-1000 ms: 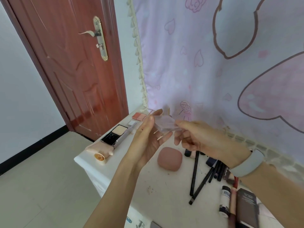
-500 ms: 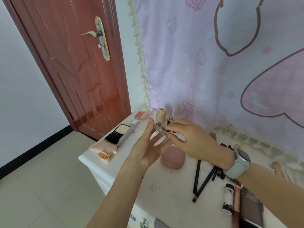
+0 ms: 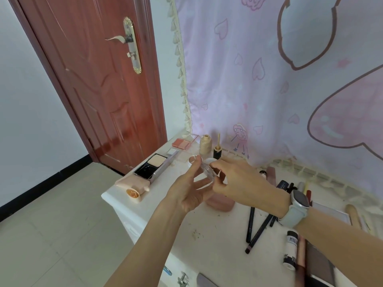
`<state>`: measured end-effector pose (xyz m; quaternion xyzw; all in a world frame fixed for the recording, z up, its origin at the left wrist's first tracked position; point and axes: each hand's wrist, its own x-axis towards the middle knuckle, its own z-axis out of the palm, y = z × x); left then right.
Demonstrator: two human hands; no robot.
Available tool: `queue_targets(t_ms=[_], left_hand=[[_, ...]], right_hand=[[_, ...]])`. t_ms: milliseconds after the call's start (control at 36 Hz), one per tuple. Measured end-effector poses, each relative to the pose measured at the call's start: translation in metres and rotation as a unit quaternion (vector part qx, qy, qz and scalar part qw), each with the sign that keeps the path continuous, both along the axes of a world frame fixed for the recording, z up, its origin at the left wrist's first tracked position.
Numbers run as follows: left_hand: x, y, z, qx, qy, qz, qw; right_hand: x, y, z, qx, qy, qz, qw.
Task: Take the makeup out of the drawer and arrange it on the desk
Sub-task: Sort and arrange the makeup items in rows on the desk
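Both hands hold a small clear plastic case (image 3: 207, 171) above the white desk (image 3: 217, 241). My left hand (image 3: 189, 188) supports it with thumb and fingertips, palm up. My right hand (image 3: 238, 181), with a watch on the wrist, pinches its right end. Below them lies a pink rounded compact (image 3: 222, 203), partly hidden. On the desk's left stand an open black-and-silver powder palette (image 3: 154, 167), a pink blush palette (image 3: 181, 143), a peach tube (image 3: 132, 184) and its cap (image 3: 133, 194). Dark pencils (image 3: 259, 226) lie to the right.
A beige bottle (image 3: 205, 147) and a small dark bottle with a wand (image 3: 217, 151) stand at the back by the pink curtain (image 3: 279, 79). A black-and-white tube (image 3: 290, 250) and a dark box (image 3: 320, 264) lie at the right. A brown door (image 3: 93, 79) stands left.
Both hands have lowered the clear case toward the desk and turned it edge-on. The view has tilted down, revealing the bottles at the back.
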<state>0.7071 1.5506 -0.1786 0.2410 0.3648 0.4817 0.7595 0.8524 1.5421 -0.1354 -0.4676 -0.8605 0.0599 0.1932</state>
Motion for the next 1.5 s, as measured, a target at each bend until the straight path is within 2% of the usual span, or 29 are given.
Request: queue_targets(t_ms=[56, 194, 306, 444, 583, 694, 806, 944, 1056, 1167, 1278, 1500], left_hand=[[-0.002, 0.000, 0.001, -0.010, 0.006, 0.005, 1.000], [-0.011, -0.003, 0.006, -0.070, -0.018, -0.041, 0.997], [-0.020, 0.001, 0.003, -0.079, -0.017, -0.070, 0.994], [-0.032, 0.003, -0.006, -0.103, -0.048, -0.017, 0.993], [-0.036, 0.003, -0.017, -0.087, 0.032, 0.089, 0.992], [-0.034, 0.004, -0.020, -0.029, 0.142, 0.150, 0.978], [-0.031, 0.004, -0.025, 0.038, 0.308, 0.149, 0.939], [-0.029, 0.006, -0.030, 0.101, 0.491, 0.102, 0.859], [-0.029, 0.002, -0.032, 0.121, 0.578, 0.055, 0.805], [-0.031, -0.006, -0.042, 0.132, 0.668, 0.030, 0.732], [-0.030, -0.006, -0.051, 0.135, 0.722, -0.011, 0.678], [-0.029, 0.004, -0.061, 0.159, 0.743, 0.001, 0.650]], right_hand=[[0.001, 0.003, 0.003, -0.001, 0.025, -0.011, 1.000], [0.014, 0.020, 0.007, -0.095, 0.087, -0.040, 0.991], [0.018, 0.027, 0.000, -0.136, 0.127, -0.072, 0.980], [0.024, 0.039, -0.012, -0.224, 0.224, -0.130, 0.940], [0.019, 0.047, -0.028, -0.276, 0.302, -0.153, 0.900], [0.006, 0.054, -0.041, -0.279, 0.298, -0.167, 0.897], [-0.007, 0.059, -0.055, -0.288, 0.303, -0.179, 0.890], [-0.019, 0.066, -0.067, -0.295, 0.307, -0.197, 0.883], [-0.022, 0.069, -0.075, -0.293, 0.298, -0.202, 0.886], [-0.022, 0.069, -0.077, -0.273, 0.256, -0.194, 0.907], [-0.021, 0.069, -0.080, -0.236, 0.191, -0.181, 0.935], [-0.020, 0.064, -0.083, -0.176, 0.069, -0.169, 0.967]])
